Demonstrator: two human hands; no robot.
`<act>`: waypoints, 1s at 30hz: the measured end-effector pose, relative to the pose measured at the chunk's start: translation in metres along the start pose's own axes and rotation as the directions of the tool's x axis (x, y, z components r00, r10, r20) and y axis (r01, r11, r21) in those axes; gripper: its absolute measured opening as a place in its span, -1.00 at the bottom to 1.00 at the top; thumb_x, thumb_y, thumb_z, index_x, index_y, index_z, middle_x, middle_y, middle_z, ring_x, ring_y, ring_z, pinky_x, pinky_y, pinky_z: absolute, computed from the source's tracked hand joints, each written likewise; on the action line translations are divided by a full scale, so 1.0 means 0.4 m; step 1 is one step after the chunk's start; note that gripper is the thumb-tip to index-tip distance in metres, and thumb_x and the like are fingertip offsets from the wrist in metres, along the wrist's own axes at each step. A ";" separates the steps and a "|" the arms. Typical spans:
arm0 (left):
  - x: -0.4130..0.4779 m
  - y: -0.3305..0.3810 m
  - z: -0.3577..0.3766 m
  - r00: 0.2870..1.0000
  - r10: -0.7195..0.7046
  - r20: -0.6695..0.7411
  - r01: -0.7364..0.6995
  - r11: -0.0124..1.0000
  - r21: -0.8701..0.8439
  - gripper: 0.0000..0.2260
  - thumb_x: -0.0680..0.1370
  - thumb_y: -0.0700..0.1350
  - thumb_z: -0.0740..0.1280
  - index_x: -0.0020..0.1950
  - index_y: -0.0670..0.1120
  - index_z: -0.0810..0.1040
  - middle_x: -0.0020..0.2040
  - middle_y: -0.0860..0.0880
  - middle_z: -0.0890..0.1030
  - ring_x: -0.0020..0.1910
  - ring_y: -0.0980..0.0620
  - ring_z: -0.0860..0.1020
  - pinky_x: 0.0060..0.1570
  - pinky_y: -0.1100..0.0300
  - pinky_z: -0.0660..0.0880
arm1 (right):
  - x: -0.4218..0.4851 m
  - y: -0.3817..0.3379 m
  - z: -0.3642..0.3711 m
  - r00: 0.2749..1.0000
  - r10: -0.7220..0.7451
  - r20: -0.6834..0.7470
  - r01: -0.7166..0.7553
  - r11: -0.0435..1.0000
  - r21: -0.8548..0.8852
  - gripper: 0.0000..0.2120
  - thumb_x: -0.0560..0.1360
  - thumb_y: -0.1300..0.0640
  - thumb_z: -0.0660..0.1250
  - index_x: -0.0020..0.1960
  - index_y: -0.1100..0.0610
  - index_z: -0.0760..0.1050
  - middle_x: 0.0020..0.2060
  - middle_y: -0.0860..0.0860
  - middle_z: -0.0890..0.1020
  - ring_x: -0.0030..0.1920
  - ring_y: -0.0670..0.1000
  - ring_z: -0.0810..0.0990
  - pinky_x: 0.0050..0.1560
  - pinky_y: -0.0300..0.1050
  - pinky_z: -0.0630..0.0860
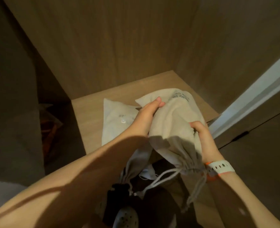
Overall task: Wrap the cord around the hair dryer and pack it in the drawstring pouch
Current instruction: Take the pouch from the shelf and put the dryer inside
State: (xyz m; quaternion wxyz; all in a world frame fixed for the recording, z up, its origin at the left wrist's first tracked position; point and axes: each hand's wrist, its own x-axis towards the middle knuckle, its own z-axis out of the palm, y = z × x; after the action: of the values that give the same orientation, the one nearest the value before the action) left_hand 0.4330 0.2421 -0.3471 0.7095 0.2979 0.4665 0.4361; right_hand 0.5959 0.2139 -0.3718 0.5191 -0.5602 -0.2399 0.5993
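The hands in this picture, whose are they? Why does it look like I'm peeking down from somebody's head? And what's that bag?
No machine here. A person wears a camera on the head, so you look down their own arms. The left hand and right hand both grip a beige drawstring pouch, its mouth gathered, its drawstrings dangling. Beneath it a flat pale bag lies on a wooden surface. A white strap circles the right wrist. No hair dryer shows; whether it's inside, I can't tell.
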 end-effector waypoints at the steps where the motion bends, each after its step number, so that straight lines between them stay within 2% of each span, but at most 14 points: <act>1: 0.022 -0.012 0.000 1.000 -0.008 -0.008 0.008 1.000 -0.002 -0.76 0.56 0.09 0.24 -0.03 -0.05 0.58 0.02 -0.06 0.61 0.08 -0.03 0.57 0.26 0.03 0.42 | 0.018 0.006 -0.003 1.000 0.003 -0.016 -0.004 1.000 -0.019 -0.53 0.45 0.27 0.21 0.36 0.10 0.35 0.16 0.13 0.55 0.07 0.07 0.59 -0.18 -0.12 0.52; 2: 0.041 -0.020 0.000 1.000 -0.015 -0.020 0.015 1.000 0.004 -0.76 0.54 0.11 0.26 -0.03 -0.03 0.59 0.04 -0.05 0.62 0.10 -0.03 0.57 0.27 0.03 0.42 | 0.038 0.010 -0.006 0.999 0.000 -0.037 -0.002 0.999 -0.034 -0.54 0.46 0.27 0.20 0.36 0.10 0.35 0.15 0.13 0.56 0.06 0.09 0.59 -0.19 -0.12 0.51; 6: 0.108 -0.032 -0.019 0.990 0.059 -0.127 -0.036 0.984 0.174 -0.79 0.56 0.09 0.25 -0.03 -0.01 0.59 0.12 -0.09 0.61 0.16 -0.07 0.54 0.31 -0.02 0.38 | 0.104 0.018 -0.004 0.993 -0.065 -0.102 0.055 0.994 -0.098 -0.56 0.49 0.32 0.18 0.37 0.15 0.32 -0.05 -0.03 0.55 -0.32 -0.23 0.59 -0.49 -0.40 0.44; 9: 0.132 -0.048 -0.044 0.967 0.151 -0.205 -0.086 0.952 0.295 -0.86 0.53 0.06 0.30 -0.09 0.03 0.60 -0.03 -0.10 0.64 0.09 -0.12 0.55 0.26 -0.01 0.42 | 0.149 0.029 0.001 0.991 -0.025 -0.128 0.014 0.996 -0.086 -0.52 0.48 0.33 0.20 0.36 0.05 0.30 -0.05 -0.01 0.56 -0.16 -0.08 0.59 -0.41 -0.27 0.52; 11: 0.135 -0.063 -0.057 0.960 0.192 -0.201 -0.118 0.936 0.332 -0.89 0.45 0.08 0.33 -0.17 0.10 0.61 -0.13 0.03 0.63 0.01 -0.03 0.56 0.20 0.04 0.46 | 0.173 0.044 0.000 0.989 0.008 -0.148 -0.018 0.998 -0.067 -0.50 0.47 0.34 0.23 0.34 0.00 0.30 0.01 0.05 0.56 -0.06 0.05 0.58 -0.27 -0.10 0.54; 14: 0.128 -0.072 -0.065 0.955 0.224 -0.195 -0.131 0.907 0.400 -0.90 0.48 0.06 0.32 -0.23 0.17 0.59 -0.23 0.12 0.59 -0.11 0.05 0.57 -0.03 0.18 0.48 | 0.196 0.056 -0.005 0.990 0.012 -0.142 -0.026 0.995 -0.096 -0.46 0.45 0.36 0.26 0.35 -0.03 0.29 0.03 0.05 0.55 0.01 0.09 0.56 -0.12 0.00 0.54; 16: 0.118 -0.076 -0.069 0.947 0.266 -0.181 -0.139 0.847 0.514 -0.86 0.53 0.02 0.29 -0.22 0.20 0.55 -0.19 0.14 0.58 -0.15 0.12 0.54 -0.16 0.28 0.44 | 0.208 0.054 -0.011 0.991 0.006 -0.132 -0.021 0.993 -0.112 -0.42 0.45 0.37 0.29 0.38 -0.01 0.28 0.02 0.03 0.55 0.02 0.08 0.57 -0.05 0.04 0.55; 19: 0.098 -0.085 -0.081 0.926 0.359 -0.116 -0.182 0.694 0.696 -0.88 0.55 -0.03 0.26 -0.03 0.17 0.56 -0.05 0.13 0.52 -0.07 0.15 0.47 -0.04 0.25 0.40 | 0.215 0.043 -0.013 0.996 -0.008 -0.093 -0.012 0.979 -0.203 -0.42 0.45 0.35 0.34 0.40 0.06 0.28 0.13 0.07 0.58 0.08 0.09 0.59 -0.02 0.02 0.55; 22: 0.081 -0.098 -0.093 0.899 0.437 0.022 -0.230 0.431 0.872 -0.76 0.57 -0.10 0.22 0.21 0.05 0.52 0.14 0.08 0.52 0.21 0.08 0.40 0.21 0.22 0.25 | 0.200 0.037 0.001 0.987 -0.084 -0.138 0.019 0.910 -0.414 -0.44 0.49 0.32 0.29 0.44 0.09 0.23 0.23 0.07 0.50 0.18 0.12 0.51 0.10 0.01 0.46; 24: 0.071 -0.101 -0.102 0.887 0.456 0.069 -0.180 0.205 0.962 -0.71 0.57 -0.13 0.19 0.28 0.05 0.48 0.27 0.07 0.49 0.39 0.04 0.27 0.36 0.17 0.03 | 0.181 0.046 0.013 0.957 -0.212 -0.200 0.032 0.759 -0.650 -0.41 0.50 0.23 0.22 0.47 0.01 0.13 0.33 0.06 0.39 0.29 0.19 0.40 0.24 0.06 0.39; 25: 0.066 -0.102 -0.110 0.891 0.448 0.066 -0.126 0.104 0.987 -0.69 0.57 -0.13 0.18 0.31 0.06 0.45 0.32 0.07 0.45 0.44 0.03 0.18 0.40 0.10 -0.06 | 0.167 0.051 0.020 0.948 -0.265 -0.176 0.041 0.649 -0.760 -0.41 0.50 0.18 0.19 0.48 -0.04 0.09 0.40 0.05 0.31 0.34 0.22 0.34 0.31 0.13 0.33; 27: 0.053 -0.106 -0.136 0.907 0.419 0.050 -0.025 -0.064 0.998 -0.65 0.57 -0.09 0.16 0.36 0.09 0.37 0.42 0.05 0.33 0.50 -0.02 0.03 0.43 -0.05 -0.15 | 0.134 0.066 0.040 0.967 -0.249 -0.054 0.074 0.479 -0.875 -0.44 0.54 0.11 0.13 0.50 -0.08 0.05 0.50 0.03 0.12 0.43 0.23 0.18 0.38 0.20 0.20; 29: 0.033 -0.119 -0.162 0.931 0.364 0.036 0.027 -0.167 0.986 -0.62 0.58 -0.01 0.14 0.42 0.11 0.29 0.52 0.03 0.14 0.52 -0.08 -0.11 0.42 -0.17 -0.19 | 0.102 0.083 0.060 0.984 -0.175 -0.014 0.055 0.385 -0.921 -0.49 0.58 0.03 0.10 0.49 -0.10 0.05 0.53 0.00 -0.02 0.47 0.19 0.05 0.40 0.19 0.11; 30: 0.025 -0.125 -0.171 0.939 0.342 0.023 0.042 -0.181 0.983 -0.60 0.58 0.03 0.13 0.44 0.13 0.25 0.55 0.04 0.04 0.52 -0.10 -0.17 0.41 -0.21 -0.20 | 0.089 0.091 0.069 0.986 -0.164 -0.028 0.033 0.358 -0.933 -0.48 0.57 -0.04 0.11 0.50 -0.11 0.05 0.53 -0.01 -0.05 0.48 0.18 0.00 0.39 0.21 0.07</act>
State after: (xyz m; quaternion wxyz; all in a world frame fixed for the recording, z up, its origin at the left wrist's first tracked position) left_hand 0.3887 0.2301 -0.4192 0.1078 0.7262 0.6777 0.0419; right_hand 0.5636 0.2411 -0.4113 0.1610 -0.7735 -0.5382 0.2936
